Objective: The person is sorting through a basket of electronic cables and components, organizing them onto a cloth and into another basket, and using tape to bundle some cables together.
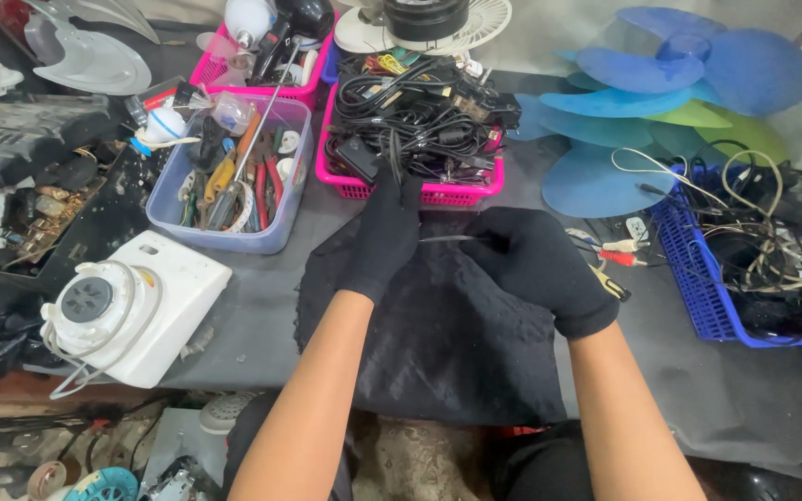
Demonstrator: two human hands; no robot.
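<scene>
Two black-gloved hands work over a black cloth spread on a grey table. The left hand reaches forward with its fingers pinched around a thin black cable, which rises from the fingertips straight away from the person into the pink basket of tangled black cords. The right hand is closed around the end of a slim, pale strip; what kind of strip it is cannot be told. The strip lies level, its long axis running left to right across the view, its free end pointing toward the left hand and reaching just beside that hand's thumb, above the cloth's far edge.

A clear tub of screwdrivers and pliers stands left of the pink basket, and a white fan housing lies nearer the table's left edge. Blue fan blades are stacked at the far right, with a blue basket of wires in front of them. Red and white plugs lie just beside the right hand.
</scene>
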